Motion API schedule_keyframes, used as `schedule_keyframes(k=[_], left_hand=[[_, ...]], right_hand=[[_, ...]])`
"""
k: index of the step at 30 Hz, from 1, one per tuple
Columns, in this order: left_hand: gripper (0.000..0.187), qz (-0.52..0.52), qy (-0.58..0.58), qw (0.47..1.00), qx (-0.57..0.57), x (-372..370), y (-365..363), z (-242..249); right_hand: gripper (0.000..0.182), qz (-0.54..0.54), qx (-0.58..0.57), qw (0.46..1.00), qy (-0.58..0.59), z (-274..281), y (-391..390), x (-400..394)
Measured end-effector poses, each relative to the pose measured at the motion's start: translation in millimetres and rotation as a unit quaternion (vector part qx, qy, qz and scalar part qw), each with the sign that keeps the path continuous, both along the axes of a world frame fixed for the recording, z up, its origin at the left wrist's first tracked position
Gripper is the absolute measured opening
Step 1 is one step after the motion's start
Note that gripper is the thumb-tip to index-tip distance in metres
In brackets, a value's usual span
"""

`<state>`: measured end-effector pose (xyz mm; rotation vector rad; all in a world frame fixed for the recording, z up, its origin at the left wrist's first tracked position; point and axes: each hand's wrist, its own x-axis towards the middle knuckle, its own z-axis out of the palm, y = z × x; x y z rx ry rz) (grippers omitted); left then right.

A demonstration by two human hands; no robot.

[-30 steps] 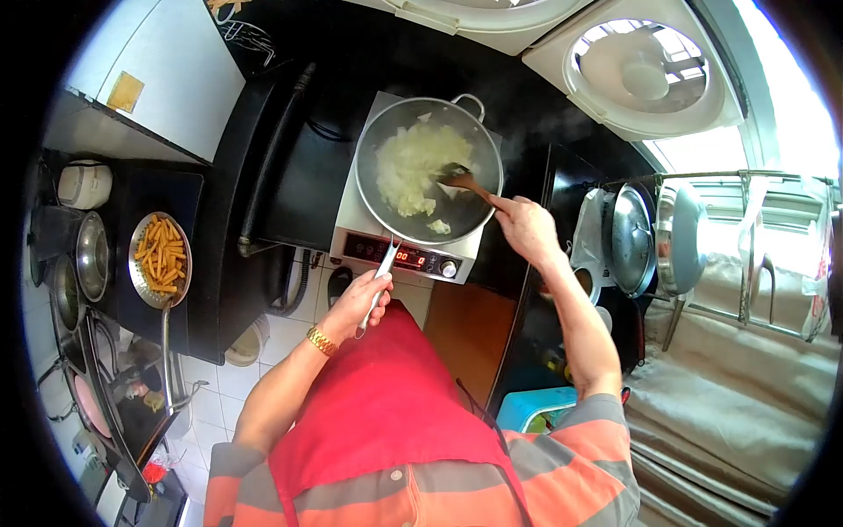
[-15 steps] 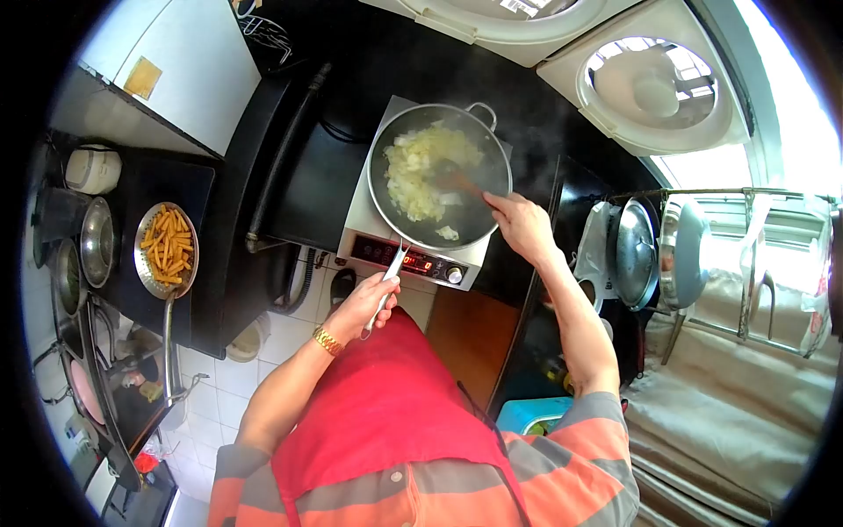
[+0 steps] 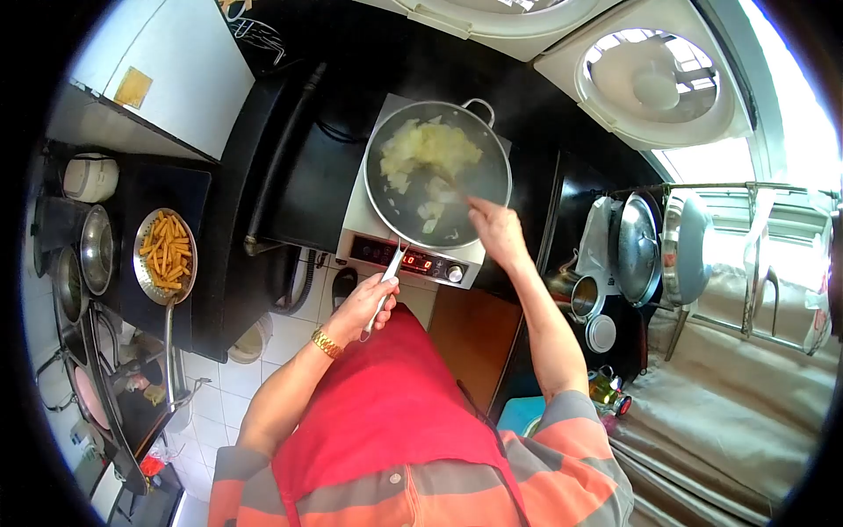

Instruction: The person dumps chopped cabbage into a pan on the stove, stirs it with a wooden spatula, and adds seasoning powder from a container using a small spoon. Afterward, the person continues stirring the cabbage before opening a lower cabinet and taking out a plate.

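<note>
A deep grey pan (image 3: 479,211) rests on a silver cooktop (image 3: 362,227) with red digits lit. Pale yellow-white chopped pieces (image 3: 448,147) lie inside it, mostly toward the far side, with some scattered lower down. My left hand (image 3: 364,309), with a gold watch at the wrist, is closed around the pan's metal handle (image 3: 392,270). Above the pan's right part, my right hand (image 3: 499,230) is closed on a wooden spatula (image 3: 452,181), whose blurred lower end is among the pieces.
On the left, a perforated ladle (image 3: 147,274) holds orange-brown strips, beside metal bowls (image 3: 97,249). Pans and lids (image 3: 636,250) hang from a rack at right, above a metal pot (image 3: 571,292). A bottle (image 3: 606,390) and a blue container (image 3: 520,413) sit lower right.
My right hand has moved left and slightly down with the spatula. The pieces have shifted, with some now spread in the pan's lower middle. My left hand keeps its hold.
</note>
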<state>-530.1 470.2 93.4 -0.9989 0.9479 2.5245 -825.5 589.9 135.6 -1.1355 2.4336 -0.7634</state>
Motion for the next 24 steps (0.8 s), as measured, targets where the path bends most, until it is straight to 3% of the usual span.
schedule_keyframes(k=[4,8,10,12,17,20,24], left_hand=[[0.029,0.001,-0.003,1.0,-0.005,-2,-1,1],[0.028,-0.002,-0.007,1.0,-0.004,-1,-2,4],[0.028,-0.003,-0.011,1.0,-0.002,-2,-2,4],[0.028,0.0,-0.012,1.0,-0.002,-3,-3,4],[0.028,-0.002,0.005,1.0,0.002,0,-1,-2],[0.028,-0.002,-0.005,1.0,-0.002,-2,-2,6],[0.028,-0.001,-0.006,1.0,-0.003,-2,-3,3]], right_hand=[[0.036,-0.026,0.041,0.998,0.031,14,-25,-26],[0.037,-0.038,0.008,0.995,0.09,-12,-48,-27],[0.035,-0.045,0.094,0.989,0.106,-22,-49,-18],[0.033,-0.033,0.071,0.991,0.112,-40,-37,-17],[0.036,0.02,0.084,0.994,0.061,15,23,-19],[0.034,0.058,0.215,0.971,0.086,81,48,-29],[0.032,0.111,0.298,0.94,0.122,95,52,-29]])
